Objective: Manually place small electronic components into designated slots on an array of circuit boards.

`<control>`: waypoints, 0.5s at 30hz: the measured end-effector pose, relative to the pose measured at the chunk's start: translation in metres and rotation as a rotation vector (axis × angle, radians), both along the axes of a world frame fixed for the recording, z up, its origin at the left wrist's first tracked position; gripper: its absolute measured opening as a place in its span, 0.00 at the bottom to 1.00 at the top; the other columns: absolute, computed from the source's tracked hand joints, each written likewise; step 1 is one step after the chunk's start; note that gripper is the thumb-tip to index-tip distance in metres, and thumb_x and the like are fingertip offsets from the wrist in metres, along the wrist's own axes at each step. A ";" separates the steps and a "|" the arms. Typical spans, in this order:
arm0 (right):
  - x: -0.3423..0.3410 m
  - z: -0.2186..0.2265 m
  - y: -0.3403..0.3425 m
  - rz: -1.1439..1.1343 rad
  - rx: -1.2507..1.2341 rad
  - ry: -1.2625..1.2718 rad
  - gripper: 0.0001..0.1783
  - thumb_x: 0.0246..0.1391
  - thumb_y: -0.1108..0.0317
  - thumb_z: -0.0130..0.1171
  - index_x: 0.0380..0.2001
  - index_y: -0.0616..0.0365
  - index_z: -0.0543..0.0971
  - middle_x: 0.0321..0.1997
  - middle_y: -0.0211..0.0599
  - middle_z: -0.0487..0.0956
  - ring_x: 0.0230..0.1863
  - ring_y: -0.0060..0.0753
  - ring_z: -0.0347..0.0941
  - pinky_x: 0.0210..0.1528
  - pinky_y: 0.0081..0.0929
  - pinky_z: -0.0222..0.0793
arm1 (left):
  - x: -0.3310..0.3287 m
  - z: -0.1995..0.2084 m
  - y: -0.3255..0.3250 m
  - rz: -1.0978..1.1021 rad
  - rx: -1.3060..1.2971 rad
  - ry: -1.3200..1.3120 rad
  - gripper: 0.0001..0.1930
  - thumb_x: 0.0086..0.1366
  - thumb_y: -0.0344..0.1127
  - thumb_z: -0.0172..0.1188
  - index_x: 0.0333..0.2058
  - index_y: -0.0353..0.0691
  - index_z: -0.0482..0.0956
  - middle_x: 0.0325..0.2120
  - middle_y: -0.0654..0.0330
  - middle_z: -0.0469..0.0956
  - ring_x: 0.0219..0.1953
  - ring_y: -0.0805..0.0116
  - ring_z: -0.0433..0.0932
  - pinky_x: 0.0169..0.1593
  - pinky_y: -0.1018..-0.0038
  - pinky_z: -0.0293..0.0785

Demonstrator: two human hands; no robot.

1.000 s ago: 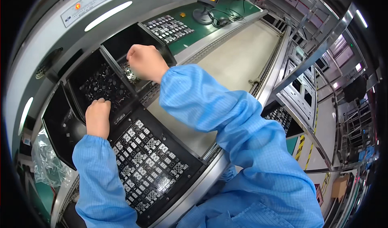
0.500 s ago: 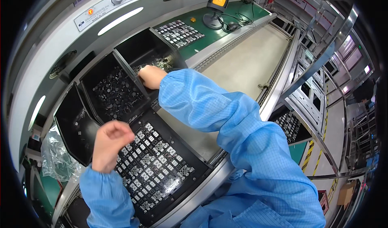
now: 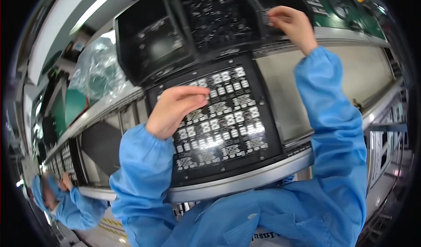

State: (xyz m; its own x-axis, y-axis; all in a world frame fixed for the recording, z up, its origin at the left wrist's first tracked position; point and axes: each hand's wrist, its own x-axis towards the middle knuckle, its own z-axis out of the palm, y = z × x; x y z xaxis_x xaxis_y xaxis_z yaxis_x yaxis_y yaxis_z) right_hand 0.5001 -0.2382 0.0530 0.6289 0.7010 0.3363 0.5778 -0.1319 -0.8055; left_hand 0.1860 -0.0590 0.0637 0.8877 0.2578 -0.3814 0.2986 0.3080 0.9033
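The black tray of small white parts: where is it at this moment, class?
In the head view, the black tray sits near the centre, in front of the row of black bins, with the left hand above its left part.

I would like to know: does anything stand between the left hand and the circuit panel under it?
Nothing visible stands between the left hand and the circuit panel. The fingertips are over its upper part; whether they touch it, I cannot tell.
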 end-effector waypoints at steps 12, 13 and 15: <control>0.009 -0.008 -0.009 0.075 0.077 0.071 0.12 0.56 0.78 0.54 0.44 0.64 0.76 0.40 0.31 0.77 0.43 0.20 0.74 0.48 0.16 0.69 | 0.024 -0.038 0.007 0.000 0.806 -0.212 0.09 0.56 0.17 0.58 0.37 0.30 0.79 0.40 0.58 0.77 0.41 0.71 0.78 0.48 0.78 0.76; 0.010 -0.009 -0.011 0.062 0.059 0.056 0.12 0.56 0.77 0.54 0.44 0.64 0.76 0.41 0.31 0.77 0.43 0.20 0.74 0.48 0.16 0.69 | 0.028 -0.037 0.005 0.022 0.910 -0.240 0.09 0.55 0.19 0.60 0.36 0.31 0.79 0.35 0.58 0.79 0.37 0.73 0.79 0.42 0.79 0.77; 0.018 -0.020 -0.006 0.094 0.080 0.068 0.12 0.55 0.78 0.55 0.44 0.63 0.74 0.38 0.30 0.76 0.42 0.18 0.74 0.47 0.16 0.69 | 0.035 -0.031 0.002 0.001 1.119 -0.168 0.10 0.54 0.21 0.61 0.36 0.33 0.80 0.28 0.59 0.79 0.30 0.77 0.77 0.35 0.81 0.74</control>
State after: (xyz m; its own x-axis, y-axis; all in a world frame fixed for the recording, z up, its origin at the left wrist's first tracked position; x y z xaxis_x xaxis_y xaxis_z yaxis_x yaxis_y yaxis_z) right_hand 0.5183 -0.2443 0.0335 0.5853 0.7303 0.3522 0.5279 -0.0135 -0.8492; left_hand 0.2214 -0.0569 0.0328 0.9055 0.3804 0.1879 0.1481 -0.6984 0.7002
